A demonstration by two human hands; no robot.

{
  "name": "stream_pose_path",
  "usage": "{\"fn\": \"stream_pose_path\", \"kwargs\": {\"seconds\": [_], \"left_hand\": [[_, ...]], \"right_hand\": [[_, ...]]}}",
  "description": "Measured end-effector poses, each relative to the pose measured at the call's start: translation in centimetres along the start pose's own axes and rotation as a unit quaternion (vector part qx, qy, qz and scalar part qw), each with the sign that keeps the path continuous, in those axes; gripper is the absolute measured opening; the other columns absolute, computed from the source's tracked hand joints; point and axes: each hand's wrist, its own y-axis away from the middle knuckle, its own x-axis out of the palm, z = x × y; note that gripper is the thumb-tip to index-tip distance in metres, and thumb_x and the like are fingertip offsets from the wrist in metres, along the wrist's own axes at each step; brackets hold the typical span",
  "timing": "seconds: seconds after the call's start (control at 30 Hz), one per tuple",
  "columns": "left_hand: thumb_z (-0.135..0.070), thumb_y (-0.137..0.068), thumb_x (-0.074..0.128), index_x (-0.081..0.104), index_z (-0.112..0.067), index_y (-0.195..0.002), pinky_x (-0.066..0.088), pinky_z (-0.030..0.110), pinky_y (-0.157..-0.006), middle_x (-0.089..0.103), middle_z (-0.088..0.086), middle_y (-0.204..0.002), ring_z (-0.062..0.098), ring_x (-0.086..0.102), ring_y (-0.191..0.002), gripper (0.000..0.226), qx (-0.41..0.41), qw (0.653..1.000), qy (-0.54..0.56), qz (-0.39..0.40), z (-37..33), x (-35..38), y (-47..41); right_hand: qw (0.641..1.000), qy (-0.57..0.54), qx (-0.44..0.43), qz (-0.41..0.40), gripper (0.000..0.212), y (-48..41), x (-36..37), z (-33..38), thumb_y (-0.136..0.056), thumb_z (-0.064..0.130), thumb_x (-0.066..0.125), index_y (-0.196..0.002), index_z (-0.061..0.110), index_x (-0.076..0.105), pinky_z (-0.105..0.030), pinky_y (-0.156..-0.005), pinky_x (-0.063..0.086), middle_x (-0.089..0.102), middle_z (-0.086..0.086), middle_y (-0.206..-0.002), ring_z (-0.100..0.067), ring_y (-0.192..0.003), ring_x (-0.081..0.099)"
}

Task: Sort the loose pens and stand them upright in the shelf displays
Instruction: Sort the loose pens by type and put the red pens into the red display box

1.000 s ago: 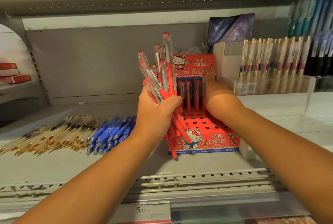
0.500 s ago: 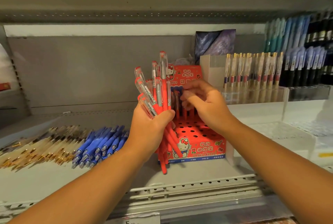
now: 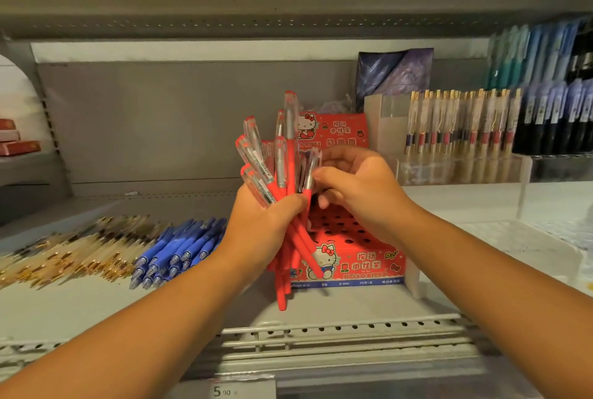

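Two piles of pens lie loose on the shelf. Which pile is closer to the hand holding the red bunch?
The blue pens: they lie just beside the left hand gripping the red pens, while the gold-trimmed clear pens lie farther left.

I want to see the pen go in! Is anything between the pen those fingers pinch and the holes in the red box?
Nothing visible blocks it. The right hand pinches one red pen just above the red box's open holes; the left hand's bundle hangs at the box's left side.
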Motion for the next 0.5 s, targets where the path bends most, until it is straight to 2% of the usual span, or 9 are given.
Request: {"fn": "stream_pose_path", "kwargs": {"seconds": [0.07,0.17,0.23,0.3,0.4,0.5], "left_hand": [[-0.011,-0.071,0.058,0.062,-0.009,-0.065,0.045,0.029,-0.035,0.058,0.022,-0.054,0.033,0.059,-0.039,0.007,-0.014,1.000,0.015,-0.019,0.1,0.0,-0.1],[-0.004,-0.076,0.058,0.049,0.010,-0.079,0.047,0.029,-0.035,0.052,0.025,-0.062,0.034,0.059,-0.039,0.016,-0.032,0.998,0.035,-0.047,0.5,-0.2,-0.3],[-0.006,-0.074,0.059,0.047,0.012,-0.081,0.046,0.029,-0.036,0.053,0.024,-0.064,0.034,0.060,-0.044,0.023,-0.027,0.998,0.025,-0.058,0.7,-0.3,-0.5],[-0.013,-0.069,0.058,0.051,0.010,-0.075,0.043,0.028,-0.033,0.057,0.024,-0.061,0.034,0.060,-0.047,0.025,-0.017,0.998,0.000,-0.061,0.6,-0.4,-0.7],[-0.014,-0.069,0.057,0.057,0.006,-0.074,0.039,0.025,-0.032,0.059,0.016,-0.052,0.027,0.058,-0.039,0.021,-0.012,0.998,0.000,-0.059,0.3,-0.4,-0.5],[-0.015,-0.069,0.058,0.057,0.008,-0.077,0.040,0.025,-0.033,0.058,0.014,-0.050,0.026,0.056,-0.037,0.025,-0.013,0.998,0.014,-0.066,0.1,-0.4,-0.4]], "right_hand": [[0.999,-0.047,0.009,-0.012,0.016,-0.2,-0.2,0.3,-0.089,-0.009,0.058,-0.093,0.006,0.060,-0.023,-0.045,0.049,0.068,-0.004,-0.068,-0.020,-0.052,0.059],[0.996,-0.075,0.000,-0.053,0.025,-0.6,-0.6,0.6,-0.088,-0.011,0.058,-0.103,0.009,0.059,-0.024,-0.046,0.049,0.069,-0.003,-0.073,-0.023,-0.061,0.061],[0.993,-0.080,-0.020,-0.079,0.031,-1.0,-0.9,0.8,-0.089,-0.013,0.055,-0.105,0.013,0.058,-0.026,-0.046,0.050,0.069,0.000,-0.073,-0.018,-0.062,0.064],[0.991,-0.074,-0.033,-0.105,0.033,-1.5,-1.5,1.2,-0.089,-0.013,0.051,-0.105,0.015,0.057,-0.027,-0.047,0.050,0.068,0.003,-0.071,-0.015,-0.061,0.065],[0.989,-0.053,-0.036,-0.131,0.035,-1.9,-2.6,1.4,-0.088,-0.011,0.050,-0.104,0.018,0.060,-0.030,-0.054,0.055,0.068,-0.004,-0.078,-0.017,-0.064,0.067],[0.987,0.035,-0.062,-0.145,0.042,-2.3,-3.2,1.3,-0.085,-0.013,0.050,-0.099,0.025,0.060,-0.035,-0.056,0.059,0.066,-0.005,-0.074,-0.023,-0.068,0.069]]}}
